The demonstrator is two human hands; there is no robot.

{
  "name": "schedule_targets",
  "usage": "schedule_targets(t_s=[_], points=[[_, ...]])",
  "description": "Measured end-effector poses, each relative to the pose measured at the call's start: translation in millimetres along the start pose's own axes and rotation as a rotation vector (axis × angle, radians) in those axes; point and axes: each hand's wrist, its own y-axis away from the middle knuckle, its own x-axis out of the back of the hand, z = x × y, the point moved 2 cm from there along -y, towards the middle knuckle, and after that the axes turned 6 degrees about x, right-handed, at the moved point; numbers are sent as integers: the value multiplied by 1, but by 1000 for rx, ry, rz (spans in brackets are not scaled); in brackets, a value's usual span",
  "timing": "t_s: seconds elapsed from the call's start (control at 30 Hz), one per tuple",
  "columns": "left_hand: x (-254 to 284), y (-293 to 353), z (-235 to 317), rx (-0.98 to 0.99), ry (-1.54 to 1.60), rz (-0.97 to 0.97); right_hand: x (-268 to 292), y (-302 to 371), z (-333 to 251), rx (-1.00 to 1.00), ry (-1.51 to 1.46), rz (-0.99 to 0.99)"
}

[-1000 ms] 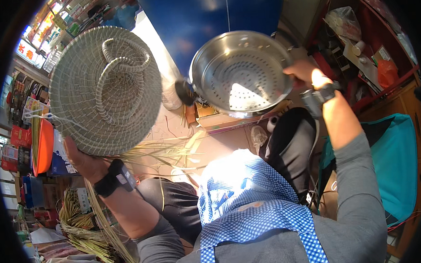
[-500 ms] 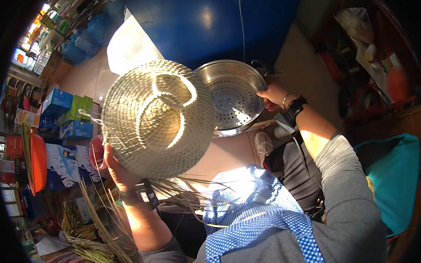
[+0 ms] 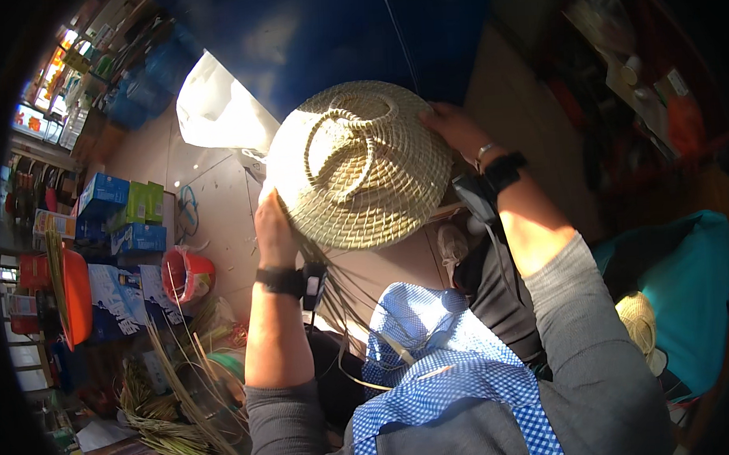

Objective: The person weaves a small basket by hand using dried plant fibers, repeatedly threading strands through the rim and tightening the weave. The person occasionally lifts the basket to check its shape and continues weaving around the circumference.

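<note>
A pale, round woven straw lid (image 3: 403, 173) with coiled rings on its top is in front of me, between both hands. My left hand (image 3: 275, 227) is closed on its left edge, where loose straw strands trail down. My right hand (image 3: 454, 132) is at the lid's upper right edge, fingers closed at the rim and partly in shadow. The perforated metal steamer pot is hidden under the lid, so how the lid sits on it does not show.
A white bag (image 3: 217, 108) lies beyond the lid on the left. A red bucket (image 3: 189, 276), blue boxes (image 3: 101, 194) and straw bundles (image 3: 157, 423) are along my left. A teal bag (image 3: 685, 303) stands at my right. A blue panel (image 3: 332, 42) rises ahead.
The woven lid has moved right, over the steamer pot, which is now covered. My left hand has moved right and up with it. My right hand has shifted slightly up from the pot's rim.
</note>
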Motion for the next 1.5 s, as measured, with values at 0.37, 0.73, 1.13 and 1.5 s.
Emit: schedule_targets(t_s=[0.37, 0.73, 1.13, 1.5], points=[[-21, -109, -63, 204, -114, 25, 15, -38, 29, -31, 541, -77], [-25, -118, -72, 5, -493, -58, 6, -40, 30, 94, 804, -88], [-18, -118, -47, 227, -448, -102, 7, -34, 53, 122, 466, -66], [51, 10, 14, 34, -548, -308, -3, -12, 4, 236, 548, 65]])
